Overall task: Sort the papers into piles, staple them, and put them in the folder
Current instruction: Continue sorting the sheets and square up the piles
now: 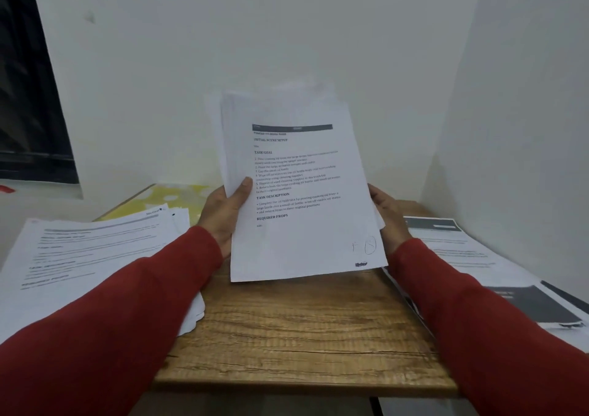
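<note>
**Two hands holding a sheaf of printed sheets above a wooden desk**

The left hand [223, 213] grips the left edge of the sheaf of papers [299, 192], with the thumb laid across the front page and the other fingers hidden behind it. The right hand [387, 216] holds the right edge; only its back and wrist show, so the lie of its fingers cannot be told. Both arms wear red sleeves [105, 329]. The sheaf is raised clear of the desk and tilted slightly, its printed face toward the camera; headings such as "TASK GOAL" and "TASK DESCRIPTION" are legible, and a circled pen mark sits near the lower right corner. Several page edges fan out at the top left. Below lies the wooden desk [296, 329]. A left pile of papers [89, 256] rests on its left side, partly under the left sleeve. A right pile of papers [471, 256], bearing dark printed blocks, lies on its right side. A yellow patterned folder [159, 200] lies behind the left pile, against the white wall [255, 32].
</note>
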The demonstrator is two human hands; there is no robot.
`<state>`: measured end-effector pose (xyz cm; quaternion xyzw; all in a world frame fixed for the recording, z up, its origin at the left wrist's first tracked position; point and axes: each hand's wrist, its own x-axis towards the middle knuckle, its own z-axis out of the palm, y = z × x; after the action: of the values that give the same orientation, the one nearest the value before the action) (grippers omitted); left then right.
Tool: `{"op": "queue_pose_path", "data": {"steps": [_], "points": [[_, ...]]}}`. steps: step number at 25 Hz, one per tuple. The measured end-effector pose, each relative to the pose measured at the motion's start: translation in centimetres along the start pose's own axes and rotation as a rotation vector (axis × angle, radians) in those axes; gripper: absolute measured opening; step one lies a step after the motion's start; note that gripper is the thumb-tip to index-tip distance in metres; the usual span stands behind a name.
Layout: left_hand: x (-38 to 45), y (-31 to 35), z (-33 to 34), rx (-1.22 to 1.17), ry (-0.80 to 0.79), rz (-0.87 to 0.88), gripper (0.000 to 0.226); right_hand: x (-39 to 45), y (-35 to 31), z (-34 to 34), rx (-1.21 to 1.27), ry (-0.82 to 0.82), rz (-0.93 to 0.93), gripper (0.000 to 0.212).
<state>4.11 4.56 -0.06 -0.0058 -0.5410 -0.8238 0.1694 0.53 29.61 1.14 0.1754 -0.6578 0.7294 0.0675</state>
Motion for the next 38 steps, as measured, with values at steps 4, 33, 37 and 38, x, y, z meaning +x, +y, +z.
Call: {"op": "queue_pose_path", "data": {"steps": [4,33,37,38], "points": [[-0.2,-0.4,0.3,0.044,0.050,0.010,0.020,0.3,-0.1,0.1,-0.002,-0.023,-0.017,0.049],[-0.7,2.6,0.4,-0.153,-0.191,0.183,0.044,2.9,-0.2,-5.2,-0.176,0.510,-0.250,0.020],[-0.8,2.5,0.2,-0.228,-0.242,0.144,0.040,2.6,1.2,-2.2,-0.211,0.246,-0.156,0.015],[-0.7,2.6,-0.1,-0.263,-0.249,0.132,0.039,2.7,1.5,-2.6,-0.268,0.273,-0.132,0.016]]}}
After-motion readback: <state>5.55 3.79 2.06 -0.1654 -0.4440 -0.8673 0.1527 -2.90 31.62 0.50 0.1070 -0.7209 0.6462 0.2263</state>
